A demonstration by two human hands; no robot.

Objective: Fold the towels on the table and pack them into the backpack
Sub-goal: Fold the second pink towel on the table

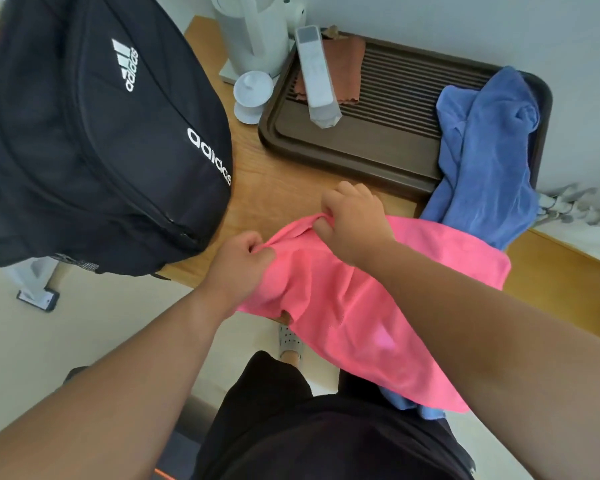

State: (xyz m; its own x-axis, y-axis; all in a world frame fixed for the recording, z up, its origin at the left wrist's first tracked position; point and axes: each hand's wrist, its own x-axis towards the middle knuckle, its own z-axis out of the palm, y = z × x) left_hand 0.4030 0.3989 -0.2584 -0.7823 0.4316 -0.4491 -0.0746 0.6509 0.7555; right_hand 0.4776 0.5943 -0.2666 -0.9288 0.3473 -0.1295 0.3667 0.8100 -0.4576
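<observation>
Backpack (94, 133): left on table, zipper seemingly shut, so we risk stalling at packing | left hand (238, 261) and right hand (352, 221): both pinching pink towel (361, 306) edge; its overhang could drag it off | blue towel (489, 154): unfolded, draped over tray (326, 157).

At twelve o'clock I see a white electric kettle (257, 29) on the wooden table (284, 181), with a small white lidded cup (253, 95) just beside it at its base. Toward one o'clock lies a dark brown slatted tray (371, 147); a white remote control (316, 74) rests on an orange-brown cloth (349, 71) in its far left corner. At nine o'clock, a phone (38, 297) lies on the floor.
</observation>
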